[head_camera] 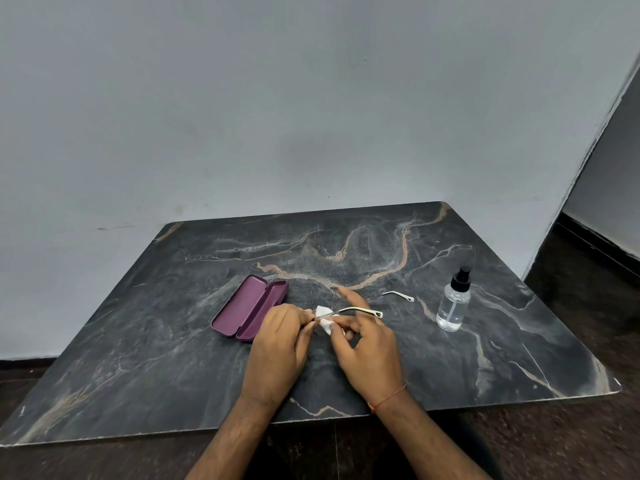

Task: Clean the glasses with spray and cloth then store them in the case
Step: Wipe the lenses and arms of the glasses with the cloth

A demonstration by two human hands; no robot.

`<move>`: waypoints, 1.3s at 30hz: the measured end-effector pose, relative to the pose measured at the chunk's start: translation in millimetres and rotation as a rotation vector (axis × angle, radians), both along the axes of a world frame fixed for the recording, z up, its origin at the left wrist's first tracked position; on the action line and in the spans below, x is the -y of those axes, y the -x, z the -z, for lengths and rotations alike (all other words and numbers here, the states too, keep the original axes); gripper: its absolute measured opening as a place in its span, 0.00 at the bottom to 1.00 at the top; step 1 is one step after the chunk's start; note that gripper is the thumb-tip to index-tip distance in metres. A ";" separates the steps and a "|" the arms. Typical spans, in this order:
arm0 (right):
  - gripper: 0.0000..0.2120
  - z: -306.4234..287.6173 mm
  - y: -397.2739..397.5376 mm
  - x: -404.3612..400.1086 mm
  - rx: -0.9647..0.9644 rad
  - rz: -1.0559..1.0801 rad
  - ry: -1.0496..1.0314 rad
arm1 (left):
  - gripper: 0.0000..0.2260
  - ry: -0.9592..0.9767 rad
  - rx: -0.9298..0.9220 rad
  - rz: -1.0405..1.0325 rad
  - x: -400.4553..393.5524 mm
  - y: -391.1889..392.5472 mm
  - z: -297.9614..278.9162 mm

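Observation:
My left hand [280, 337] pinches one end of a thin white glasses arm [360, 310], which sticks out to the right above the table. My right hand [363, 337] holds a small white cloth [325, 318] against that arm, index finger stretched forward. The lenses and front of the glasses are hidden behind my hands. A purple case [249, 306] lies open just left of my left hand. The clear spray bottle [454, 301] with a black nozzle stands upright to the right.
A second thin white arm-shaped piece [398, 296] lies on the dark marble table [173, 341] between my hands and the bottle. A grey wall stands behind the table. The table's near edge runs just below my wrists.

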State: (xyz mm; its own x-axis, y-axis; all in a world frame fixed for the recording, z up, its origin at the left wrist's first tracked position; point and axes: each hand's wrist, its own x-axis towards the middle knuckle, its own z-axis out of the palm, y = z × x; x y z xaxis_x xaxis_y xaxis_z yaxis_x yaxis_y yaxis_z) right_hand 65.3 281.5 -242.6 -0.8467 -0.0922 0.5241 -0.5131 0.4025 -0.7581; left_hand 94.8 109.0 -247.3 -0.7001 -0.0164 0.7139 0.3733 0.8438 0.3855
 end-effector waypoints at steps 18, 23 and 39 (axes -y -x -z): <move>0.24 -2.3 -1.5 1.1 0.033 0.037 -0.028 | 0.11 -0.020 0.007 0.023 0.3 1.2 0.3; 0.03 3.2 4.9 -0.4 0.002 0.087 -0.048 | 0.11 0.025 0.000 0.080 -0.3 1.4 1.2; 0.22 0.7 1.7 -0.5 0.092 -0.038 0.040 | 0.10 0.004 -0.019 0.041 1.7 3.4 4.9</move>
State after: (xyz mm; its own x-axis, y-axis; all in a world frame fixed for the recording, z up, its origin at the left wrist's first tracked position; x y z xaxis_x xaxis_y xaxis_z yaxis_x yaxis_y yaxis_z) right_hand 63.6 282.0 -243.4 -0.8876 -0.1062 0.4483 -0.4552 0.3526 -0.8176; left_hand 91.3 107.3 -252.2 -0.6861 0.0152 0.7273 0.4153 0.8290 0.3744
